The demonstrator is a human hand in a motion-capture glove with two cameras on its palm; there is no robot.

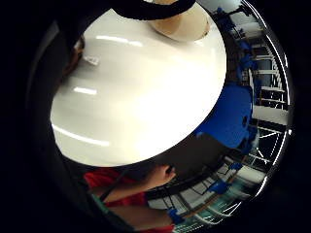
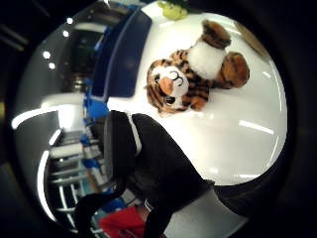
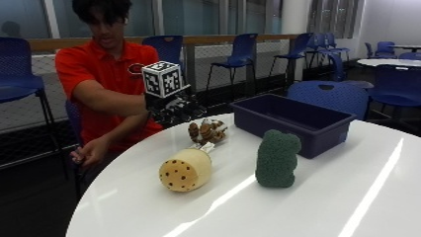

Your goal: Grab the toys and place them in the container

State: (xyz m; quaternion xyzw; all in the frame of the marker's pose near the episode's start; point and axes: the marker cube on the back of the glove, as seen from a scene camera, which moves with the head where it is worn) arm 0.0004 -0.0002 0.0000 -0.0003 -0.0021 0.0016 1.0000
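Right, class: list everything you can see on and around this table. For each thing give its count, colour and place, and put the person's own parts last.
Table: one, white, round, carrying all the toys.
Container: one, dark blue, open bin on the table's far side.
Tiger toy: one, orange with black stripes and white belly, near the table's edge, beside the container.
Cheese toy: one, pale yellow with dark spots, in front of the tiger toy.
Green toy: one, dark green, fuzzy, upright in front of the container.
Chairs: several, blue, behind and around the table.
Shirt: one, red, on the person.
Bare hand: one, below the table's edge.
Gloved right hand: one, black glove, above the tiger toy, holding nothing.
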